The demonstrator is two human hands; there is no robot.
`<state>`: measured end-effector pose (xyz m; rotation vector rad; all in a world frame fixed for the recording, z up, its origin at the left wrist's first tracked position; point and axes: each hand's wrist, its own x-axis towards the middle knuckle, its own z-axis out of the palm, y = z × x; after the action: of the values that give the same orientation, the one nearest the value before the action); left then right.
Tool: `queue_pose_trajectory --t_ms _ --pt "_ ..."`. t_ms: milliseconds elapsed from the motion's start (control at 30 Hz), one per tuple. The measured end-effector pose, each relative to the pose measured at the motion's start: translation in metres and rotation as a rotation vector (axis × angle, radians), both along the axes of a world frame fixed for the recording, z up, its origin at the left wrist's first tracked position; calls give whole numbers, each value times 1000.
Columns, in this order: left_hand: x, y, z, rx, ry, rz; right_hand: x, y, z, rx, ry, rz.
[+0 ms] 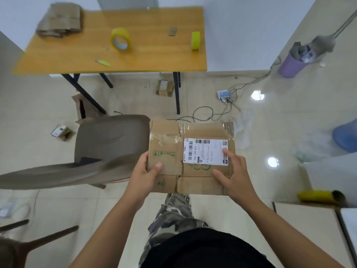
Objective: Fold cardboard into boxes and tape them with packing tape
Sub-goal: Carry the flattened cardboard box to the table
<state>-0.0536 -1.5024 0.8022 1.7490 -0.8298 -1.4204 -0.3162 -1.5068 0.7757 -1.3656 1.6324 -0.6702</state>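
A flattened brown cardboard box (195, 177) with a white shipping label and old clear tape is held in the air in front of me. My left hand (144, 171) grips its left edge, thumb on top. My right hand (234, 171) holds its right side, with thumb and forefinger spread across the face near the label. On the wooden table (77, 55) ahead lie a yellow tape roll (120, 38), a second yellow roll (195, 40) standing on edge, a yellow-green cutter (103, 62) and a stack of flat cardboard (59, 20) at the far left corner.
A grey chair (108, 144) stands just left of the held box. Small boxes (165, 88) (61, 132) and cables (212, 113) lie on the tiled floor. A purple bucket (291, 64) with a mop is at the right wall, and a blue stool (345, 135) sits further right.
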Motion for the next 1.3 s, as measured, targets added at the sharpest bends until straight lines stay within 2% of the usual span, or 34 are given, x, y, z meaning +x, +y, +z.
queue_pose_trajectory --t_ms 233,367,533,800,933,1133,1300 --pt "34 -155 2 -43 -45 -95 37 -139 11 31 42 -69" --pt "56 -238 12 -193 -264 -177 60 -235 27 -13 71 -50" --pt "77 -304 18 -271 -446 -187 84 -320 34 -28 79 -8" --pt "97 -370 -16 -63 -516 -62 113 -422 -4 69 95 193" --pt "103 -422 -12 -34 -545 34 121 -500 -5 101 99 338" --pt "114 -486 13 -66 -588 164 146 -619 20 -22 146 566" --pt "127 -518 18 -87 -618 221 172 -665 35 -132 154 595"
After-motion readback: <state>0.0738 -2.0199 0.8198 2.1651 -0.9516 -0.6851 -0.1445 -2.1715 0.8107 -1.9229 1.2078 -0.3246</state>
